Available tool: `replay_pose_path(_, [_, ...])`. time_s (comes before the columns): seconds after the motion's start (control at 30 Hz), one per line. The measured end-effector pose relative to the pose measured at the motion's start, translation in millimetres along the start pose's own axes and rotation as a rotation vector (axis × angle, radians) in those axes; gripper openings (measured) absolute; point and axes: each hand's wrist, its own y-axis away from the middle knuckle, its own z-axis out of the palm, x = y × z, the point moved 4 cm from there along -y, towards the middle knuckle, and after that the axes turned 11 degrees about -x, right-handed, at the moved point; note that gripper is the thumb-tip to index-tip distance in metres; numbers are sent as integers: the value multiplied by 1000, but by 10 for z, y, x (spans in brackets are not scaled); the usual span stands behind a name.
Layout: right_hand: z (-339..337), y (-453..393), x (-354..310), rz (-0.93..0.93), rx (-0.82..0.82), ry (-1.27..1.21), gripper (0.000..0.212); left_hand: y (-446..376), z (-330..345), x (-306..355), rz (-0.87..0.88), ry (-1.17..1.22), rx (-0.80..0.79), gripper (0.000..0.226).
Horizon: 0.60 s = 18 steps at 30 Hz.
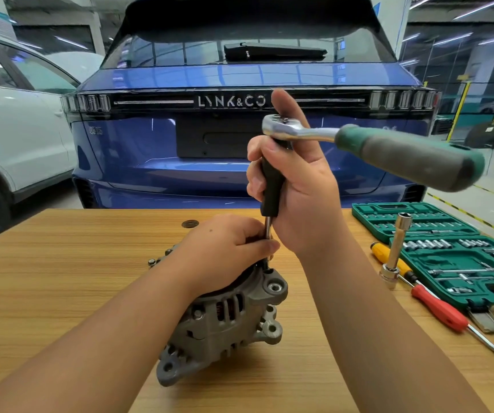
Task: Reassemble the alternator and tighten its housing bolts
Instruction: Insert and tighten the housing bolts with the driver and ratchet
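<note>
Grey cast-metal alternator (224, 320) sits just below the middle of the wooden table (61, 293), its mounting ears toward 4 and 7 o'clock. Left hand (224, 248) rests on top of it, fingers pinched together around the thin steel shaft near a housing bolt hole. Right hand (296, 186), at 12 o'clock from the alternator, has its grip clamped on the black driver handle (271, 186), which stands upright; the ratchet (359, 144) sits on top of that handle, its green handle pointing to 3 o'clock. Bare table lies open at 9 o'clock and along the near edge. At 3 o'clock the green socket case (463, 257) lies at the table's right edge, with the red screwdriver (439, 308), the yellow screwdriver (388, 254) and an upright extension socket (397, 248) beside it. Loose bolts (153, 261) lie at 10 o'clock.
</note>
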Motion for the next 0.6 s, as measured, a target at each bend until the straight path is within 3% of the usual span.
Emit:
replay_pose_path(0.13, [-35, -7, -13, 67, -80, -227, 42, -1, -6, 11, 8, -8, 4, 21])
replay_pose_path(0.3, [-43, -14, -13, 141, -22, -218, 54, -10, -3, -14, 11, -3, 15, 20])
replay_pose_path(0.4, [-42, -5, -28, 118, 208, -29, 24, -24, 8, -28, 3, -32, 19, 22])
replay_pose_path(0.47, [-67, 5, -58, 84, 309, 119, 23, -30, 16, -31, -3, -61, 13, 23])
replay_pose_path(0.53, [-91, 8, -62, 115, 293, 105, 16, -34, 16, -29, -5, -65, 6, 22])
replay_pose_path(0.6, [-74, -7, -63, 151, 182, -59, 7, -37, 5, -26, -5, -57, 6, 21])
